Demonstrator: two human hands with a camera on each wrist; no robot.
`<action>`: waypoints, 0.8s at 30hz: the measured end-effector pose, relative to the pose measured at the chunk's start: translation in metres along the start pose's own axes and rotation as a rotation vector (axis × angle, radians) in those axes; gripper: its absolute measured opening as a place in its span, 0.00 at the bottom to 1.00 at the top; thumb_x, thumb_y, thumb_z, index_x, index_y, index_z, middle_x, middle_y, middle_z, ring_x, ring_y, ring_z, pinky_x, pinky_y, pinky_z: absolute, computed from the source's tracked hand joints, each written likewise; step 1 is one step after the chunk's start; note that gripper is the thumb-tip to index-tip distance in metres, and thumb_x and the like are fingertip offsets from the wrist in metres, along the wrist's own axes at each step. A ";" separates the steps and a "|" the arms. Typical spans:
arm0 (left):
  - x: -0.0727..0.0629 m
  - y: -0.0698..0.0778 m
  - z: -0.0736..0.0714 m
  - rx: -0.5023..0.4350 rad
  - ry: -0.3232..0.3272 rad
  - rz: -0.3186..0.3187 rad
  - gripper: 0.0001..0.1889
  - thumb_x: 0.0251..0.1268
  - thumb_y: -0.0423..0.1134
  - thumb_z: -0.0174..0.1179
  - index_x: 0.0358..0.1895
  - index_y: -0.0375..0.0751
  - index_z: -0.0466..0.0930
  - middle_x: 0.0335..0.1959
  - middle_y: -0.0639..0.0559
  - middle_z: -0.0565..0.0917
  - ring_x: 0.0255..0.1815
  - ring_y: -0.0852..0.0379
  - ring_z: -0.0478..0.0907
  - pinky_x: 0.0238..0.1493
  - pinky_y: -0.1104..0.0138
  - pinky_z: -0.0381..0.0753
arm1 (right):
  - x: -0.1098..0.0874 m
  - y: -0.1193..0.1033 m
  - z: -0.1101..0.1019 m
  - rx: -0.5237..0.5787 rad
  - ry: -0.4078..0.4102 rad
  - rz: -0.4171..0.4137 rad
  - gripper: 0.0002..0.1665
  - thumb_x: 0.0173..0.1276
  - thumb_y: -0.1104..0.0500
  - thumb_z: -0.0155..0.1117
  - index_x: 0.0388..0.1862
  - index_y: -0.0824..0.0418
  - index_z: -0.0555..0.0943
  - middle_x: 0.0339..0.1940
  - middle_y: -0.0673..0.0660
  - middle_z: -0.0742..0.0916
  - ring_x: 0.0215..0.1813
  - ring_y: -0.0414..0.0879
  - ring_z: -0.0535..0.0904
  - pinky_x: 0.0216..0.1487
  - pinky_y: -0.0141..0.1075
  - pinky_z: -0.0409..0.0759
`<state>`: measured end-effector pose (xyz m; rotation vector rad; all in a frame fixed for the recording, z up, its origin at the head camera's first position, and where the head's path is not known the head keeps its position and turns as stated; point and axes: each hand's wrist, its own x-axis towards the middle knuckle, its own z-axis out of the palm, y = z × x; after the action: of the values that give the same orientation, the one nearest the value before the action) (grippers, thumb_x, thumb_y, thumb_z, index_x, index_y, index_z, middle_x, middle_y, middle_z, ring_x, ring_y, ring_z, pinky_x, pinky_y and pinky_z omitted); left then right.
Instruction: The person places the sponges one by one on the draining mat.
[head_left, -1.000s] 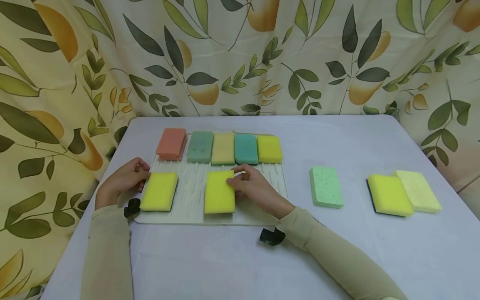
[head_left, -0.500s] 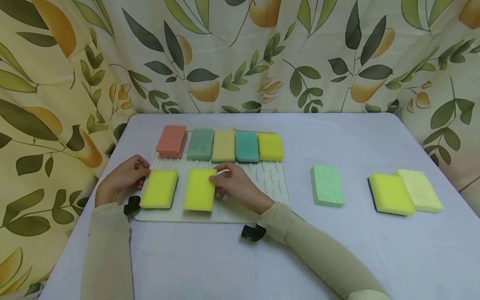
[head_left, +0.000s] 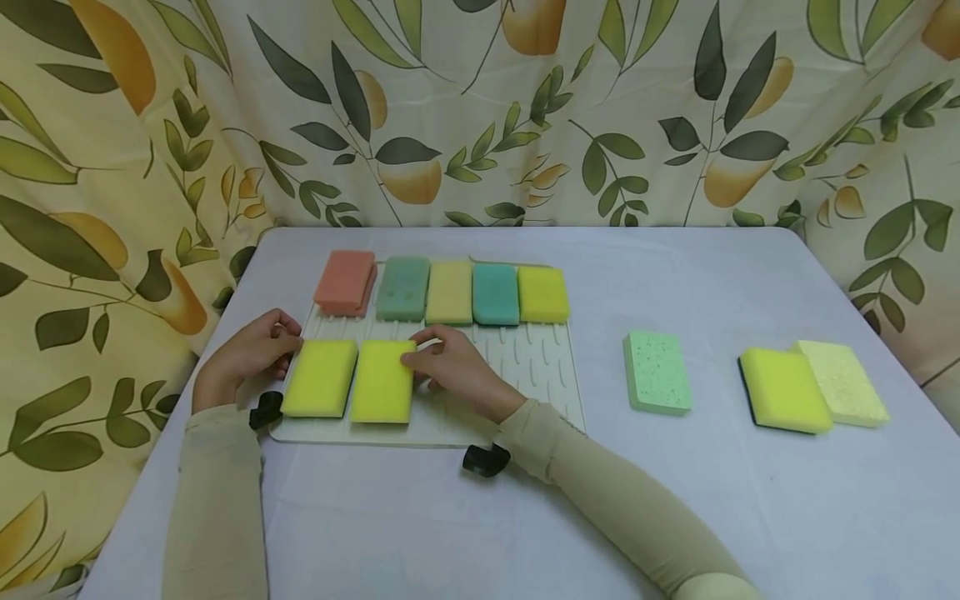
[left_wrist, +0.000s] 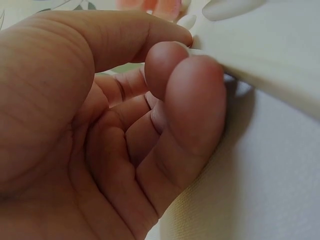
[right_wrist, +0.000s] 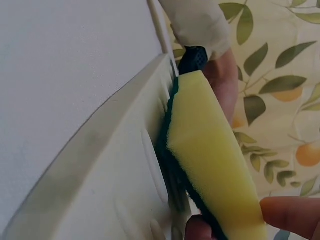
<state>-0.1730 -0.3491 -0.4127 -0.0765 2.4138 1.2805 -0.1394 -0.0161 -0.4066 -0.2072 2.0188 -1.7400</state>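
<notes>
My right hand (head_left: 467, 371) pinches the right edge of a yellow sponge (head_left: 380, 382) over the ridged white drying mat (head_left: 517, 367). Its dark green scouring layer faces the mat in the right wrist view, where the fingers (right_wrist: 292, 215) grip the near end. Just left of it another yellow sponge (head_left: 320, 379) lies on the mat, a narrow gap between the two. At the mat's left edge is my left hand (head_left: 247, 354), fingers curled. The left wrist view shows its fingertips pinching the mat's rim (left_wrist: 280, 75).
Along the mat's back edge stand stacked pink sponges (head_left: 344, 283), then green (head_left: 402, 288), tan (head_left: 449, 293), teal (head_left: 496, 295) and yellow (head_left: 543, 295) ones. To the right on the table are a speckled green sponge (head_left: 657, 372) and a yellow sponge (head_left: 783, 390) overlapping a pale one (head_left: 843, 383).
My right hand has moved the yellow sponge leftward across the mat, close beside the other yellow sponge. The left hand has stayed at the mat's left edge.
</notes>
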 end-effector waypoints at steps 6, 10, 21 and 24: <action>0.000 0.000 0.001 0.006 0.001 -0.005 0.16 0.82 0.36 0.53 0.61 0.30 0.63 0.32 0.47 0.74 0.28 0.54 0.74 0.32 0.64 0.79 | 0.002 0.003 0.002 -0.024 0.025 0.006 0.21 0.78 0.56 0.69 0.62 0.65 0.78 0.42 0.58 0.90 0.42 0.50 0.86 0.41 0.38 0.83; 0.000 0.001 0.001 0.009 0.001 -0.010 0.16 0.83 0.36 0.53 0.62 0.31 0.63 0.32 0.47 0.74 0.28 0.54 0.73 0.32 0.64 0.79 | 0.003 0.005 0.004 -0.057 0.038 0.004 0.21 0.77 0.54 0.70 0.62 0.64 0.79 0.41 0.57 0.91 0.41 0.49 0.85 0.39 0.38 0.81; 0.000 0.001 -0.001 0.001 -0.002 -0.018 0.16 0.83 0.37 0.53 0.62 0.31 0.63 0.32 0.47 0.74 0.28 0.53 0.73 0.32 0.64 0.79 | 0.004 0.004 0.010 -0.193 0.082 -0.032 0.20 0.78 0.52 0.69 0.59 0.63 0.81 0.44 0.55 0.88 0.39 0.47 0.86 0.34 0.37 0.80; 0.000 0.001 -0.002 0.008 -0.003 -0.008 0.17 0.83 0.37 0.53 0.62 0.30 0.63 0.33 0.47 0.74 0.29 0.53 0.74 0.32 0.64 0.80 | 0.005 0.005 0.010 -0.191 0.097 -0.047 0.19 0.79 0.53 0.68 0.59 0.64 0.81 0.42 0.55 0.88 0.37 0.47 0.85 0.32 0.36 0.80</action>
<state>-0.1735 -0.3495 -0.4106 -0.0823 2.4136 1.2671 -0.1389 -0.0265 -0.4134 -0.2379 2.2694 -1.6120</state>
